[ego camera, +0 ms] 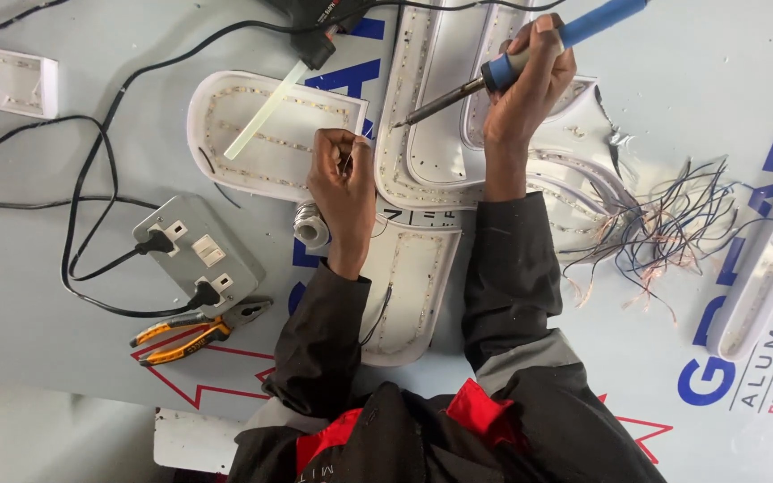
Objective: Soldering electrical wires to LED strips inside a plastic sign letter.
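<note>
The counter [691,80] is covered by a pale printed sheet and carries all the work. On it lie white channel letters [422,152] lined with LED strips, open side up; one letter [270,134] lies to the left of my hands, another [409,286] lies between my forearms.

To the right, a loose bundle of wires [664,224] fans out from the letters across the sheet. To the left, a grey socket box [197,255] has two plugs in it, and black cables [91,170] loop around it. Pliers [194,331] with orange and black grips lie just below the box. A glue gun [310,36] with a pale stick lies at the top edge, its stick over the left letter.

My right hand [530,85] is closed around the blue grip of the soldering iron [494,76]. The tip points left and down, over the middle letter and near my left hand.

My left hand [342,183] is pinched shut on a thin solder wire [351,156] held up towards the tip. A solder spool [312,224] lies touching the heel of that hand.

Hazards, as I judge them:
- The tip is close to my left fingers [337,143]; a slip could burn them.
- The tip could touch the letter wall and melt or mark it.
- Excess solder could bridge adjacent strip pads.
- The cables could snag my left sleeve.
</note>
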